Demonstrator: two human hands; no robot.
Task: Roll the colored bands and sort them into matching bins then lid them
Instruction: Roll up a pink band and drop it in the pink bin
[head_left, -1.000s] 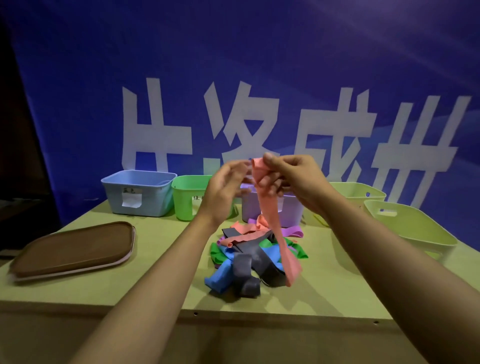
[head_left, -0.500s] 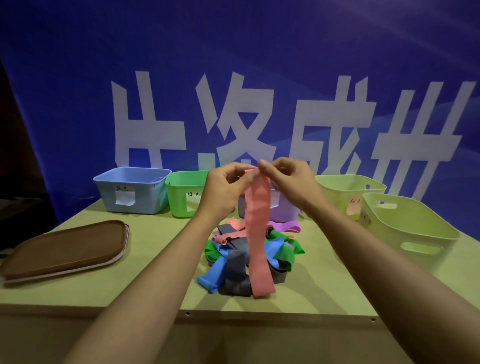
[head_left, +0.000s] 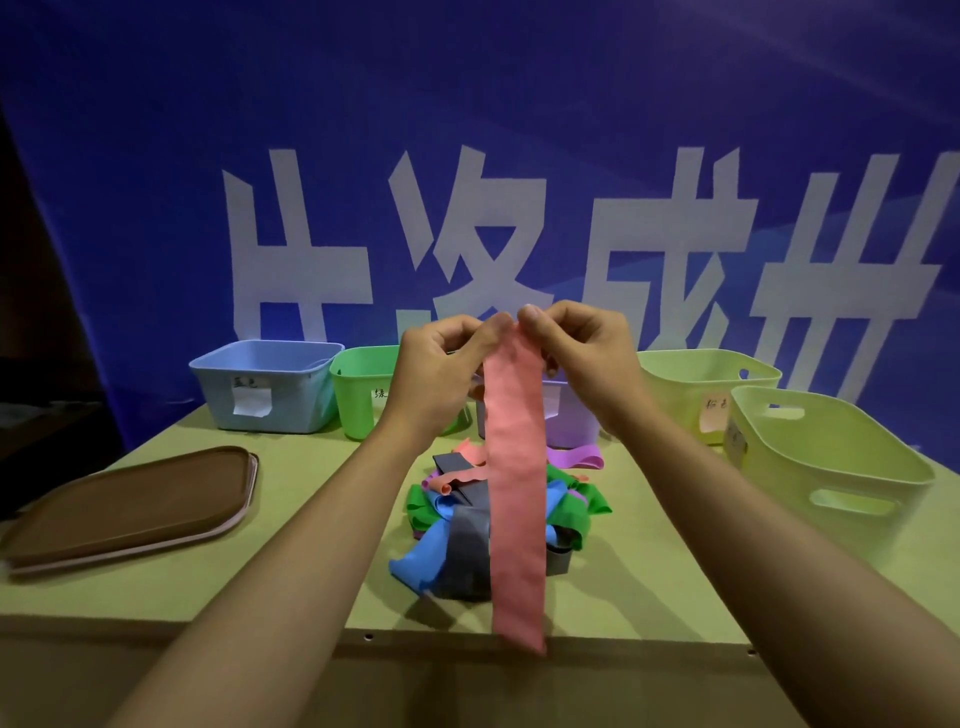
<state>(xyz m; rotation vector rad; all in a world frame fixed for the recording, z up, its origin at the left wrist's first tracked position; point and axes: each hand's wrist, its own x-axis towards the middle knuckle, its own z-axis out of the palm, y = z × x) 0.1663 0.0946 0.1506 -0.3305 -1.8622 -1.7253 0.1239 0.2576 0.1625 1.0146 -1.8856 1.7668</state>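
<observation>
Here our left hand (head_left: 439, 371) and right hand (head_left: 582, 348) pinch the long salmon-pink elastic band's (head_left: 517, 483) top edge, its length hanging straight down below both grips.

Pretty dim overall, with a heavy blue cast off the banner (head_left: 519, 130); the light seems to come from above, since soft shadows sit under the pile of bands (head_left: 498, 514) and beside the bins; wide-angle bend shows at the edges; focus is soft, labels barely readable; left corner nearly black.
</observation>
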